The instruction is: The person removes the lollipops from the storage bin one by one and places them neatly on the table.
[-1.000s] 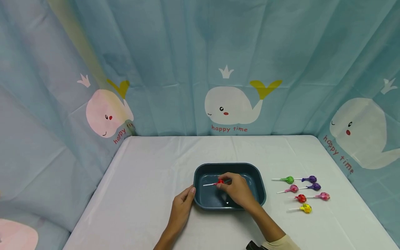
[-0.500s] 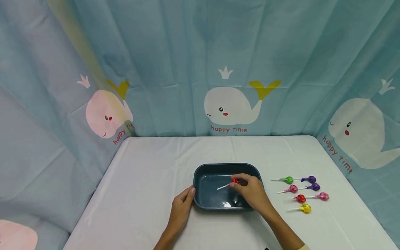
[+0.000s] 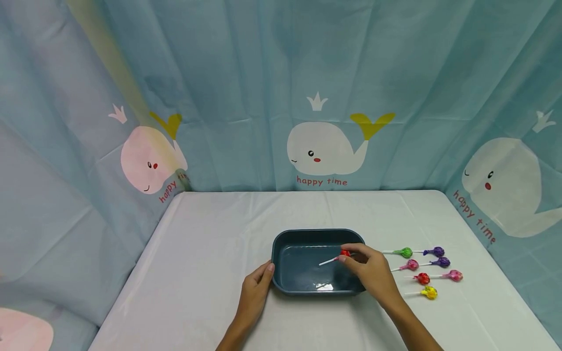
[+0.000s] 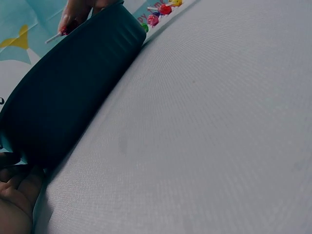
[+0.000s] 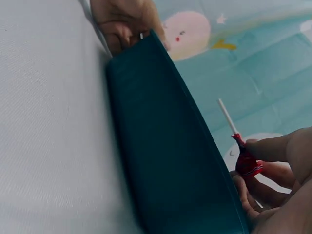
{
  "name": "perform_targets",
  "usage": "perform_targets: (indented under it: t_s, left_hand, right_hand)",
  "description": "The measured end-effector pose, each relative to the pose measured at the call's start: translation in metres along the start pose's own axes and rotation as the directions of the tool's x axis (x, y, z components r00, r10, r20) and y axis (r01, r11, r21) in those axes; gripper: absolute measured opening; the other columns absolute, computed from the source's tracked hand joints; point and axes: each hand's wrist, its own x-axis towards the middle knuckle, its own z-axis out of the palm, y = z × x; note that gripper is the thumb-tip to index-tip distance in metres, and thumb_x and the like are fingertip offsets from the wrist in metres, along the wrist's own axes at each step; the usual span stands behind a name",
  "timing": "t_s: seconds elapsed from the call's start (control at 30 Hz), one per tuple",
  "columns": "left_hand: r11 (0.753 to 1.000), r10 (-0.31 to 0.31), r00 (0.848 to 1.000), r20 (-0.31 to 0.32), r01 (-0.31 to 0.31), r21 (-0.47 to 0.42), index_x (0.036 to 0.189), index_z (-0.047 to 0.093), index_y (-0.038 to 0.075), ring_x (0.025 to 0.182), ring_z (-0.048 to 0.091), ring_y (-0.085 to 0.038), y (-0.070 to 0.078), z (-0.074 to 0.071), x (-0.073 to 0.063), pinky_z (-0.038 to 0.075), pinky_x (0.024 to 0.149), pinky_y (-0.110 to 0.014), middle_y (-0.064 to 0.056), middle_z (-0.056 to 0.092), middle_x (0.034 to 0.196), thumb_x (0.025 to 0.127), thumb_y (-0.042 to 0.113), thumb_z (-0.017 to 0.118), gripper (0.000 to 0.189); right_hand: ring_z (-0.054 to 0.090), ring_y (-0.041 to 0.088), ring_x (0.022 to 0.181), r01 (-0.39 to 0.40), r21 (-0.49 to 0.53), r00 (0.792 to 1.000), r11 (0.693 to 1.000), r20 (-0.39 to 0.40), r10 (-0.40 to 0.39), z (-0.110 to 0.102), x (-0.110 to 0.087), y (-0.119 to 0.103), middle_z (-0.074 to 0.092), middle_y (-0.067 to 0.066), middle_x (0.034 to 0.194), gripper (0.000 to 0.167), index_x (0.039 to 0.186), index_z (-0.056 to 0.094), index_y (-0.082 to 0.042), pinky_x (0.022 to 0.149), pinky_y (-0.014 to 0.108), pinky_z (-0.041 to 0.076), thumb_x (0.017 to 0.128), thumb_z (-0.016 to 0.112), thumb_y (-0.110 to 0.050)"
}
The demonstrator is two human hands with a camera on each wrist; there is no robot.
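Note:
A red-wrapped lollipop (image 3: 344, 254) with a white stick is pinched by its candy end between the thumb and fingers of my right hand (image 3: 373, 268). Its stick points left over the dark blue rectangular tray (image 3: 322, 293), near the tray's right end. In the right wrist view the lollipop (image 5: 247, 163) shows above the tray's rim. My left hand (image 3: 254, 287) grips the tray's left end, thumb at the rim and fingers against the outer wall; the left wrist view shows these fingers (image 4: 29, 183) at the tray's lower corner.
Right of the tray several lollipops lie on the white tablecloth (image 3: 210, 243): a green one (image 3: 406, 252), two purple, pink ones, a red one (image 3: 422, 278) and a yellow one (image 3: 429, 292). Blue curtains (image 3: 246, 97) with printed whales stand behind and at both sides.
My right hand has moved right with the lollipop, from the tray's middle to above its right end. My left hand and the tray have stayed put.

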Motion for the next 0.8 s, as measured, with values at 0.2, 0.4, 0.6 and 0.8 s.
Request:
perform_targets:
  t_s: [0.2, 0.4, 0.6, 0.8]
  left_hand:
    - [1.0, -0.004, 1.0, 0.002, 0.004, 0.003, 0.143, 0.064, -0.001, 0.142, 0.057, -0.027, 0.0, 0.0, 0.0, 0.044, 0.119, -0.039, -0.011, 0.067, 0.144, 0.111, 0.041, 0.056, 0.053]
    - [1.0, -0.004, 1.0, 0.003, 0.004, -0.003, 0.143, 0.063, -0.002, 0.143, 0.056, -0.027, 0.001, 0.0, 0.0, 0.044, 0.12, -0.04, -0.012, 0.066, 0.145, 0.111, 0.04, 0.056, 0.053]
    - [1.0, -0.002, 1.0, 0.001, 0.002, 0.005, 0.143, 0.063, -0.003, 0.143, 0.056, -0.029, 0.001, 0.0, 0.0, 0.044, 0.119, -0.041, -0.013, 0.066, 0.145, 0.111, 0.04, 0.056, 0.053]
    - [1.0, -0.003, 1.0, -0.001, 0.003, 0.007, 0.143, 0.063, -0.003, 0.143, 0.056, -0.029, 0.002, 0.0, -0.001, 0.044, 0.119, -0.041, -0.013, 0.066, 0.145, 0.111, 0.04, 0.056, 0.054]
  right_hand:
    - [0.07, 0.023, 0.095, -0.013, 0.021, 0.998, 1.0, -0.057, 0.014, -0.011, -0.005, 0.002, 0.076, 0.008, 0.113, 0.04, 0.13, 0.075, -0.011, 0.077, 0.018, 0.061, 0.098, 0.08, -0.034]
    - [0.068, 0.026, 0.111, -0.033, 0.035, 0.996, 0.999, -0.083, 0.035, -0.022, -0.009, 0.007, 0.072, 0.009, 0.127, 0.041, 0.132, 0.074, -0.01, 0.08, 0.017, 0.061, 0.099, 0.078, -0.035]
    - [0.068, 0.016, 0.108, -0.046, 0.034, 0.99, 0.998, -0.133, 0.05, -0.034, -0.013, 0.014, 0.072, 0.008, 0.13, 0.045, 0.134, 0.073, -0.012, 0.079, 0.017, 0.06, 0.099, 0.077, -0.04]
    - [0.07, 0.005, 0.093, -0.033, 0.051, 0.978, 0.998, -0.206, 0.043, -0.046, -0.016, 0.021, 0.075, 0.01, 0.124, 0.043, 0.133, 0.073, -0.012, 0.073, 0.02, 0.061, 0.098, 0.079, -0.036]
